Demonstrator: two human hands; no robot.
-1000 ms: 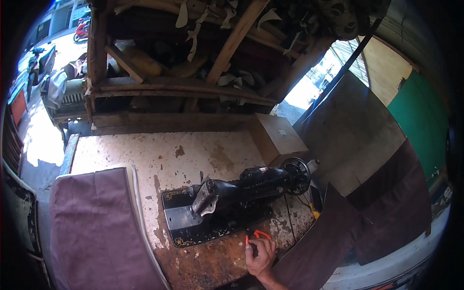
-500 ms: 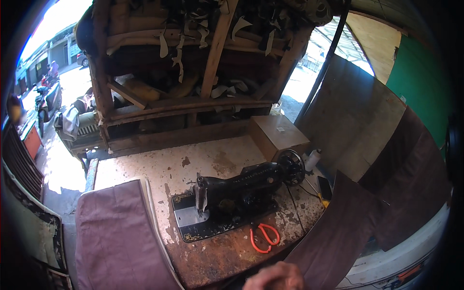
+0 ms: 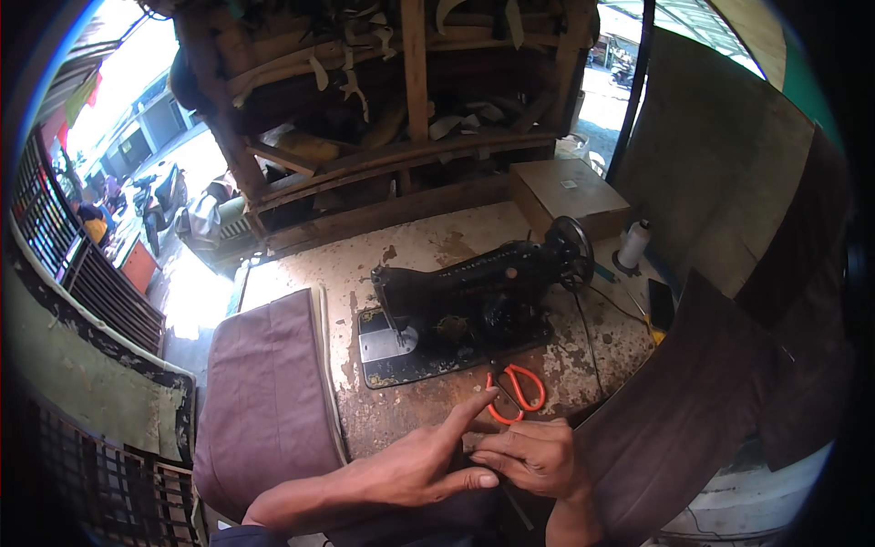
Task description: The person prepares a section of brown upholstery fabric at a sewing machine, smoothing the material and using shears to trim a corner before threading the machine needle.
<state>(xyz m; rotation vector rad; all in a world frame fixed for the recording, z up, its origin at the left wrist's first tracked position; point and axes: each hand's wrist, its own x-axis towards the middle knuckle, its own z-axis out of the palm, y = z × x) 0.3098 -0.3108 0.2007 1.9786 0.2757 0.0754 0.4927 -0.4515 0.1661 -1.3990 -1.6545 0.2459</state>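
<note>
Both hands meet at the bench's front edge, below a black sewing machine (image 3: 478, 314). My left hand (image 3: 406, 469) has its index finger stretched towards the orange-red handles of the scissors (image 3: 517, 394), its thumb apart; its other fingers are mostly hidden. Close beside it, my right hand (image 3: 538, 456) is closed in a pinch, and whatever it grips is too small to make out. A thin pale strip (image 3: 518, 512) hangs beneath the hands. Folded purple-brown fabric (image 3: 264, 383) lies left of the machine; more dark fabric (image 3: 656, 401) drapes at the right.
Behind the machine sit a cardboard box (image 3: 570, 193) and a white thread cone (image 3: 633, 244). A dark phone (image 3: 660, 304) lies near a yellow-handled tool (image 3: 655, 334). A wooden rack (image 3: 416, 73) holding scraps stands across the back of the worn bench (image 3: 301, 264).
Earlier one blurred hand showed at the lower edge; now both hands are up together near the scissors. The view has shifted, so the machine appears higher and farther right.
</note>
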